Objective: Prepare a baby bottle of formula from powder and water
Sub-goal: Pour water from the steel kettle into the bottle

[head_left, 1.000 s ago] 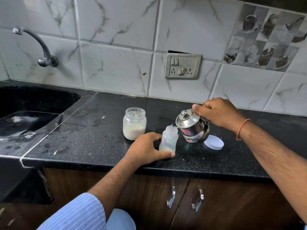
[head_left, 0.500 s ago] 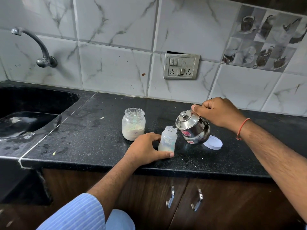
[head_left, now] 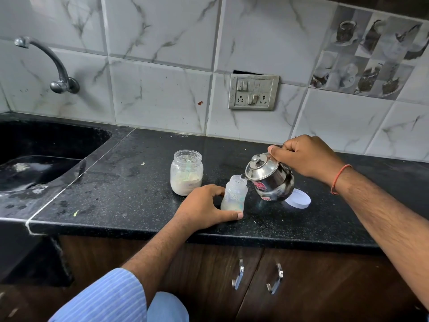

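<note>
Midway through the job, seen from the head camera: a person's right hand (head_left: 306,156) grips the handle of a small steel kettle (head_left: 270,178), fingers curled tight around it, and tips the pot so its spout meets the open mouth of a baby bottle (head_left: 233,194). The left hand (head_left: 204,208) steadies that bottle at its base, thumb along the front and fingers wrapped round the far side. The bottle stands upright near the front edge of the black counter (head_left: 130,182), about midway along it, and a pale layer shows at its bottom; whether that is powder, water or both cannot be told. Just beside it, toward the wall, stands an open glass jar of powder (head_left: 186,173) with what looks like a scoop inside. A white lid (head_left: 298,198) lies flat on the counter behind the kettle, partly hidden by it. By this evidence the water step appears under way, with the bottle far from full. No teat or bottle cap is in view, so closing and shaking the bottle still seem to lie ahead.
</note>
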`<state>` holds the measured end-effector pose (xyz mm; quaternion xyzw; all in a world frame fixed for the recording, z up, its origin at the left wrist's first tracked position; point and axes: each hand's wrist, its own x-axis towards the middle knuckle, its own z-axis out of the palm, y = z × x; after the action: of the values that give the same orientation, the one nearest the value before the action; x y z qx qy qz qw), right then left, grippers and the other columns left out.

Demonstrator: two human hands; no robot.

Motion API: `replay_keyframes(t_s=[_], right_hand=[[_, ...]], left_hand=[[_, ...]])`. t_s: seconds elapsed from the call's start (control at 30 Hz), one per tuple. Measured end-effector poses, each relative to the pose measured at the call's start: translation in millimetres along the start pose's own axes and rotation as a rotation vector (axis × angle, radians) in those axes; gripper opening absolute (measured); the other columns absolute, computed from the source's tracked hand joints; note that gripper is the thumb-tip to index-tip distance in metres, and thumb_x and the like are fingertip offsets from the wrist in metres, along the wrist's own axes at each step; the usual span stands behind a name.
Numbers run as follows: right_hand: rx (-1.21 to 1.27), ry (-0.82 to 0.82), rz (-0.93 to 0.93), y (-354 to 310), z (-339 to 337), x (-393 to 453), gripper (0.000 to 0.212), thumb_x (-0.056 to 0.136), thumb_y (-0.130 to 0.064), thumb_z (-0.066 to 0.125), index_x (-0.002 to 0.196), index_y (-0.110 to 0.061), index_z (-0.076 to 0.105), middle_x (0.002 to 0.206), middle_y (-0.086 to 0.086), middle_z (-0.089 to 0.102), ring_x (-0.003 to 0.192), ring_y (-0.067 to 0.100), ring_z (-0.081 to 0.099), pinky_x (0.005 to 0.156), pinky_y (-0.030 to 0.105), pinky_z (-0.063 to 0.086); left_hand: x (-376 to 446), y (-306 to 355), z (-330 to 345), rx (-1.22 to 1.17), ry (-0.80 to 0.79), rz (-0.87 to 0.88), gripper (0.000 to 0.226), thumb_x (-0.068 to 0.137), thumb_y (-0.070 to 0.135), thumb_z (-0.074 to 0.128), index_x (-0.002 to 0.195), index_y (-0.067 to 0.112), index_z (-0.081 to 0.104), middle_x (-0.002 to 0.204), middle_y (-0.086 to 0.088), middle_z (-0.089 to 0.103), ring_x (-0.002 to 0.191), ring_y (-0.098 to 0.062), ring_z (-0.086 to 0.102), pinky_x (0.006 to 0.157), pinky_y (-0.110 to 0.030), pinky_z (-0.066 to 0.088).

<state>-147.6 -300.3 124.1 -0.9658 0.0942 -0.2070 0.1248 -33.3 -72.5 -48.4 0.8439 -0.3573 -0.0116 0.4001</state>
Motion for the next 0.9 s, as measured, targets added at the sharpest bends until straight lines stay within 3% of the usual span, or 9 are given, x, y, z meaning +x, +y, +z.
replay_keyframes(t_s=[0.23, 0.4, 0.73, 0.9], right_hand=[[-0.038, 0.001, 0.0, -5, -3, -1, 0.062, 0.099, -0.053, 0.063, 0.053, -0.014, 0.055, 0.049, -0.002, 0.049, 0.051, 0.016, 0.043, 0.053, 0.03, 0.031], [-0.043, 0.006, 0.007, -7, -3, -1, 0.061, 0.098, -0.053, 0.064, 0.052, -0.013, 0.054, 0.047, -0.002, 0.048, 0.05, 0.015, 0.042, 0.053, 0.03, 0.031], [-0.077, -0.003, 0.008, -11, -6, -2, 0.062, 0.099, -0.052, 0.063, 0.051, -0.014, 0.052, 0.046, -0.002, 0.046, 0.05, 0.016, 0.042, 0.052, 0.031, 0.029], [-0.084, -0.007, 0.013, -13, -7, -3, 0.061, 0.1, -0.052, 0.063, 0.051, -0.015, 0.052, 0.047, -0.002, 0.047, 0.05, 0.016, 0.044, 0.052, 0.031, 0.029]], left_hand=[[2, -3, 1, 0.008, -0.009, -0.002, 0.085, 0.065, 0.085, 0.086, 0.135, 0.036, 0.076, 0.118, 0.022, 0.074, 0.106, 0.001, 0.065, 0.086, -0.027, 0.052], [2, -4, 1, 0.011, -0.011, 0.001, 0.093, 0.059, 0.092, 0.079, 0.135, 0.037, 0.076, 0.122, 0.023, 0.074, 0.111, 0.001, 0.066, 0.092, -0.029, 0.056], [0, -1, 0, -0.002, 0.008, 0.006, 0.075, 0.07, 0.077, 0.091, 0.132, 0.037, 0.077, 0.119, 0.021, 0.074, 0.108, 0.002, 0.065, 0.088, -0.026, 0.053], [0, -1, 0, -0.001, 0.001, 0.008, 0.081, 0.067, 0.081, 0.088, 0.133, 0.037, 0.077, 0.123, 0.022, 0.075, 0.112, 0.002, 0.066, 0.095, -0.029, 0.056]])
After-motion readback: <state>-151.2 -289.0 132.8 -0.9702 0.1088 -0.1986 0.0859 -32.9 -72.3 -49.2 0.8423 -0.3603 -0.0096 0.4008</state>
